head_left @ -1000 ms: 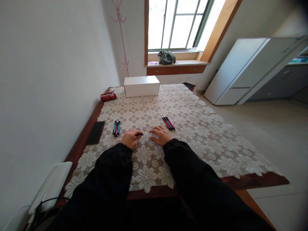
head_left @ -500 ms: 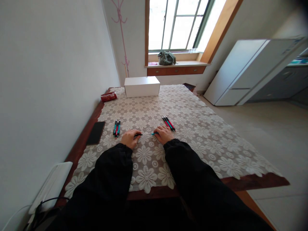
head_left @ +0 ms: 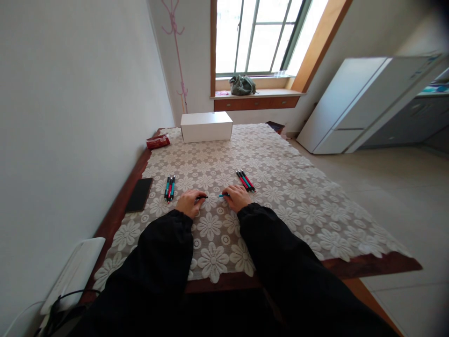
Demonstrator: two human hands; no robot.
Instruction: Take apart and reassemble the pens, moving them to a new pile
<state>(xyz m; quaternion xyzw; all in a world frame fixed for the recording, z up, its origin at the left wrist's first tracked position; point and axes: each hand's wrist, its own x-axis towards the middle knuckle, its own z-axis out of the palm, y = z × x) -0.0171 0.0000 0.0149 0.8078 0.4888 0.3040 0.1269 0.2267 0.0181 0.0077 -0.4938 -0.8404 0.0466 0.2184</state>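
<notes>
**Two hands, one pen pulled between them**

Both hands rest on the lace-covered surface (head_left: 280,187), a little in from its near edge. The left hand (head_left: 187,202) pinches a black pen part (head_left: 201,197) in closed fingers; the right hand (head_left: 237,198) pinches the teal pen part (head_left: 223,195) the same way. The two pieces lie end to end between the hands; whether they touch cannot be told. A bundle of pens (head_left: 170,187) lies near the left edge, just beyond the left hand, beside a black phone (head_left: 139,194). Another group of pens (head_left: 245,179) lies just beyond the right hand. A white box (head_left: 206,126) stands at the far edge, a red packet (head_left: 158,140) near its left.
</notes>
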